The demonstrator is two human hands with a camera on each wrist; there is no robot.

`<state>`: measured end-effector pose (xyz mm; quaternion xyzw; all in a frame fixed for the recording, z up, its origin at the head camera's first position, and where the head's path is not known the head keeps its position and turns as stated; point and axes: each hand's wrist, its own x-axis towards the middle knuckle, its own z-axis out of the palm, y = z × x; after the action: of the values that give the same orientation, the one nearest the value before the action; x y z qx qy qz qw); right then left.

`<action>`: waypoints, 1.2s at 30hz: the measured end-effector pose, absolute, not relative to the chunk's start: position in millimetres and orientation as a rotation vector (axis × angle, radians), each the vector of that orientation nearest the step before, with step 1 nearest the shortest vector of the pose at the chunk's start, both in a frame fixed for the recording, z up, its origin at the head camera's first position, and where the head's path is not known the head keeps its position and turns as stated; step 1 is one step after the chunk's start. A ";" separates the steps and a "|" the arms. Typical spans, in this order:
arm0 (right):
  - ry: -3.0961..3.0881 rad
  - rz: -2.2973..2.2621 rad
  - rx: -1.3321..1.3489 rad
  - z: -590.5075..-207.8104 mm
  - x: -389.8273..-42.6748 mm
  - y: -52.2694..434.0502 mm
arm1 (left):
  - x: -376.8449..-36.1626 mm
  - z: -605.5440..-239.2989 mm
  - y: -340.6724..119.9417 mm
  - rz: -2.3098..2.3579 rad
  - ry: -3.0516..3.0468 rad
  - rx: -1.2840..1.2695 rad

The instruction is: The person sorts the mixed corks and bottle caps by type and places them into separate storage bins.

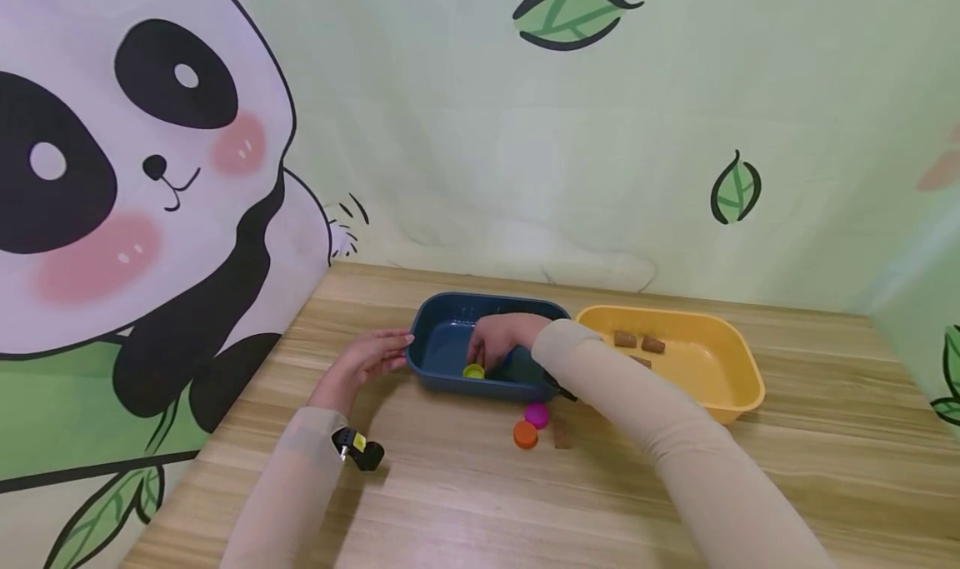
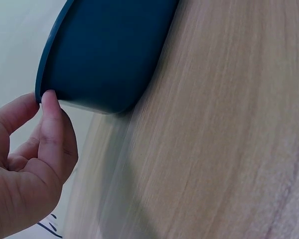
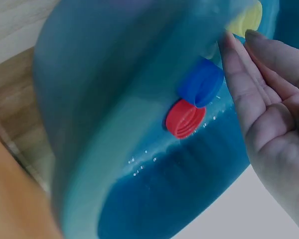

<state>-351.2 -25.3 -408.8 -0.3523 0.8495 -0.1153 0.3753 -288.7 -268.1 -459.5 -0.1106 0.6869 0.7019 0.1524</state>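
My left hand point(image 1: 372, 355) pinches the left rim of a dark blue basin point(image 1: 480, 390) between thumb and fingers. In the left wrist view, the fingertips point(image 2: 50, 99) are right at the basin's edge. My right hand point(image 1: 497, 340) reaches down into the basin, its fingertips at a yellow bottle cap point(image 1: 473, 371). The right wrist view shows thumb and fingers drawn together at the edge of that yellow cap. A blue bottle cap point(image 3: 202, 83) and a red bottle cap point(image 3: 185, 119) lie in the basin beside the fingers; the head view hides the red one.
A yellow basin point(image 1: 705, 365) with several brown corks point(image 1: 652, 344) stands to the right, partly behind the right sleeve. On the wooden table point(image 1: 450, 486) in front lie a magenta cap point(image 1: 537, 416), an orange cap point(image 1: 525, 435) and a small brown piece point(image 1: 562, 435).
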 end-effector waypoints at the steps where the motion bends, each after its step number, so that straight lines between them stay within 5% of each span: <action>1: 2.178 -0.302 -0.901 -407.4 -351.3 -24.3 | -288.6 -459.1 -268.1 2.012 1.971 -0.314; 20: 2.338 -0.452 -0.965 -369.6 -352.9 8.5 | -289.0 -458.7 -267.4 2.015 1.957 -0.293; 36: 2.428 -0.824 -0.993 -340.9 -318.9 53.9 | -287.9 -460.1 -269.2 2.018 1.949 -0.277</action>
<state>-318.9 53.9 -340.9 -0.3543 0.8660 -0.2940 0.1949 -287.9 -269.2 -460.1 -0.0971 0.6824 0.7066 0.1603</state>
